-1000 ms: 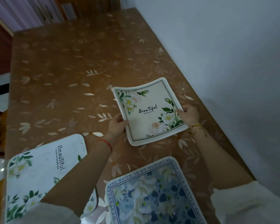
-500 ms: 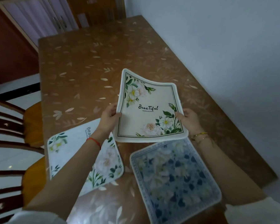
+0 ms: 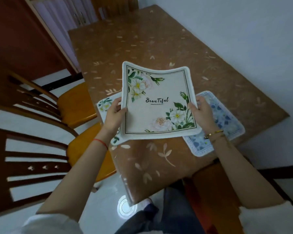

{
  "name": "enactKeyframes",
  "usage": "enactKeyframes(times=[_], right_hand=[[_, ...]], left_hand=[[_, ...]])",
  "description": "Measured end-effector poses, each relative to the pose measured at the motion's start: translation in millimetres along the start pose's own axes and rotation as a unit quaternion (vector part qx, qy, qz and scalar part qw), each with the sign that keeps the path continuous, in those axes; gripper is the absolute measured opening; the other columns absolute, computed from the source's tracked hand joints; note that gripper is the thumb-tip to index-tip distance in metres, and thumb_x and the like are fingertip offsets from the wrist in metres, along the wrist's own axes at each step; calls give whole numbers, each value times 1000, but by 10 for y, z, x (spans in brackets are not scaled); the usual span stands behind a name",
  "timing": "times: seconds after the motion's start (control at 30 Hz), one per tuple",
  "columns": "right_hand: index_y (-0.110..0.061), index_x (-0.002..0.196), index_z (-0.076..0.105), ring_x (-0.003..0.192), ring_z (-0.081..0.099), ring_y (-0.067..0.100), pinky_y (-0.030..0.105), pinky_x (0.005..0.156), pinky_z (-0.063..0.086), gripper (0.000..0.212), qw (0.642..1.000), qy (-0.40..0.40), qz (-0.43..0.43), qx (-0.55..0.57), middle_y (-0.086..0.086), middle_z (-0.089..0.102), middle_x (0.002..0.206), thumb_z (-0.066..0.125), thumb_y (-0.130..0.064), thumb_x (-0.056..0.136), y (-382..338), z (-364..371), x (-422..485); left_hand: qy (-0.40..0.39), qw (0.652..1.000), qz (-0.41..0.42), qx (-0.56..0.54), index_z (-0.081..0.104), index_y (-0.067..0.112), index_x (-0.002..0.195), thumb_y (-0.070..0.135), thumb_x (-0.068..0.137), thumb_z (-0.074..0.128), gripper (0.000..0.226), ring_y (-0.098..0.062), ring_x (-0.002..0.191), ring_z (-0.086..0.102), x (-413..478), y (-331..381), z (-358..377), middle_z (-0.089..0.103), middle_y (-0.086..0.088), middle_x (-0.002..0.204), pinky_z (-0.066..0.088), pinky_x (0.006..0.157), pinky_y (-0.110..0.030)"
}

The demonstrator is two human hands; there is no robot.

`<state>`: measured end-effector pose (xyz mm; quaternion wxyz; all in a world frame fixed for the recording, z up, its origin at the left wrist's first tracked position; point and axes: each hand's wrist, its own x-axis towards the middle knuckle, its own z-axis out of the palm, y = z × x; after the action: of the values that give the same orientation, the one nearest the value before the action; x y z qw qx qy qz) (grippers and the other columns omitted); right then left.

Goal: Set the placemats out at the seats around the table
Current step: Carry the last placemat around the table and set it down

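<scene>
Status: you have the cream mat [image 3: 157, 105] up in the air, one hand per side. Left hand [image 3: 114, 114] pinches its left edge, thumb on top, fingers under. Right hand [image 3: 201, 114] is clamped on the right edge the same way. The mat hangs over the near end of the surface [image 3: 159, 43], not touching it, tilted toward you

Done so far, by my read: two mats are down at the near end. A white floral mat [image 3: 104, 103] lies flat by the left edge, mostly hidden behind the held one and your left hand. A blue mat [image 3: 225, 122] lies flat by the right edge, partly under your right wrist. Can't tell if either is squared to a seat

Left: the held mat has no spot yet. Two chairs [image 3: 74, 102] stand on the left, another at the far end, and the far half of the surface carries nothing, so it likely goes up there. More mats beyond these three: none in view

Materials: the held mat is thin and floppy, it sags in the middle and its far corners curl up. Matte face, rounded corners, pale border with a dark line, flower print, "BeauTiful" in script. The surface has a glossy brown cover with a pale leaf pattern, looks slick, so mats may slide. Chairs are wood, slatted backs
</scene>
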<state>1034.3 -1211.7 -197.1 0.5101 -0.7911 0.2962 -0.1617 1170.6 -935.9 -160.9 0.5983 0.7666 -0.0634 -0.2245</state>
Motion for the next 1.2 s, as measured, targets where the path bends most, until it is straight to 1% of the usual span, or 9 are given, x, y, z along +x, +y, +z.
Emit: enactKeyframes(times=[0.3,0.4,0.5,0.57,0.67,0.83,1.0,1.17,1.2], right_hand=[[-3,115,51,53,50,9,13,43,38,21,999,-24,-24,-10,15,58,80,53,-16,99,-240,376,-1472],[-4,114,51,68,59,27,37,60,49,21,999,-39,-37,2,20,65,93,54,-15,97,-273,417,-1809],[-7,115,50,86,67,29,45,75,54,20,998,-53,-28,15,13,69,105,54,-16,97,-239,443,-2063],[-11,111,49,91,68,26,33,78,56,15,997,-66,-38,21,6,68,104,54,-15,97,-209,474,-2230],[-15,106,47,75,61,24,8,58,46,12,994,-87,-59,33,-4,66,92,54,-13,97,-221,514,-2478],[-14,105,47,59,51,19,18,47,41,10,982,-161,-85,38,1,64,87,53,-13,97,-321,641,-2995],[-9,112,48,69,57,32,34,60,45,16,965,-240,-102,27,16,68,101,52,-17,98,-467,951,-3417],[-11,110,49,69,57,5,10,59,43,13,945,-292,-142,26,0,67,92,52,-17,98,-748,1482,-3801],[-10,110,49,67,58,7,14,60,44,13,942,-303,-144,22,6,67,90,51,-17,98,-798,1584,-3859]], left_hand=[[66,998,-5,-16,56,28,115,4,95,46,33,-8,93,65,-1382,-310,-683,65,12,104,54,70,-22],[98,994,-7,-42,57,22,120,2,95,46,34,-7,89,66,-1819,-396,-797,65,12,103,55,64,-17],[120,992,-6,-48,55,14,128,-1,96,45,37,-8,91,66,-2184,-480,-830,65,9,105,55,66,-15],[140,989,-4,-57,54,13,129,-2,96,44,38,0,81,68,-2439,-551,-865,65,11,104,53,62,-10],[171,982,-23,-73,55,15,128,-2,96,43,38,9,70,69,-2817,-668,-926,66,11,101,52,57,-10],[252,964,-39,-76,58,12,124,-4,93,45,37,2,74,68,-3593,-939,-1089,67,6,99,51,58,-9],[328,940,-36,-83,59,15,118,-5,90,44,37,10,69,65,-4224,-1190,-1368,66,8,96,48,58,-6],[400,911,-36,-93,60,9,121,-9,88,43,41,10,63,64,-4720,-1462,-1813,67,7,89,48,59,-7],[409,907,-35,-95,60,9,121,-9,88,43,41,10,63,64,-4785,-1504,-1904,68,6,89,48,60,-7]])
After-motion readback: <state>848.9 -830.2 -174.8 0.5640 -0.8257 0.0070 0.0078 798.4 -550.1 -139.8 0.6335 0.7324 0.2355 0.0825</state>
